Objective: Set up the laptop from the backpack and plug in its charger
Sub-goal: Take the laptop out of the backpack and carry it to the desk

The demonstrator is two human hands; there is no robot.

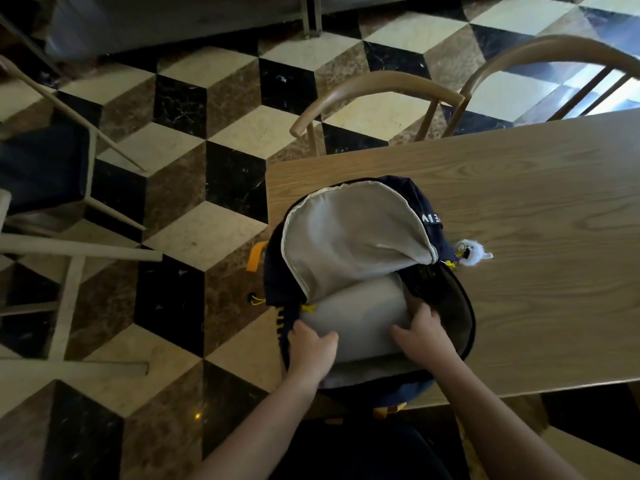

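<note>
Table (502,237), right half of frame: backpack (429,216) sits at its lower-left corner, partly overhanging the edge. Risk: a hard pull could drag it off onto the floor (207,133). Flap (353,237) is thrown open; it could fall back over the opening. Grey laptop (353,317), possibly sleeved, is inside. Left hand (313,344) and right hand (424,336) each grip a near corner; a snag could break the grip. 2 chairs (374,88) at the far edge, clear. Keychain (471,252) beside the backpack. Charger not visible.
</note>
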